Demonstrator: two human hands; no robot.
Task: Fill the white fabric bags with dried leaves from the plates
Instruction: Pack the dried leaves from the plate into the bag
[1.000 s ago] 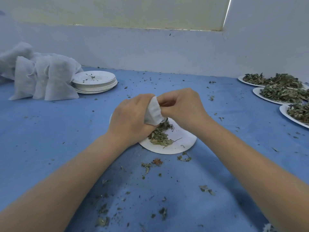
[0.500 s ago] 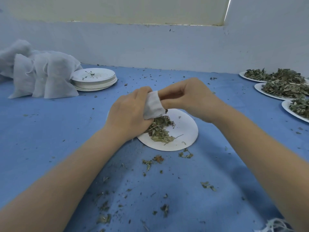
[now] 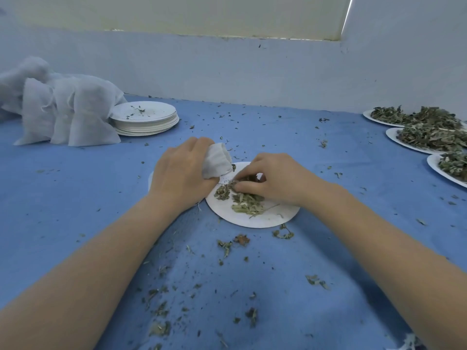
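- While a small white fabric bag [image 3: 216, 160] is gripped in the curled fingers of the left hand [image 3: 180, 174], its mouth is held just above the paper plate [image 3: 255, 218]
- Dried leaves [image 3: 242, 199] on that plate are pinched by the right hand [image 3: 274, 181]
- Stuffed bags [image 3: 68, 114] are heaped far left beside stacked plates [image 3: 146, 120]

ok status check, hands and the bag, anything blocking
Left hand grips white fabric bag, mouth toward plate. Right hand pinching dried leaves on the plate. Nothing blocking; loose leaf scraps on blue cloth.
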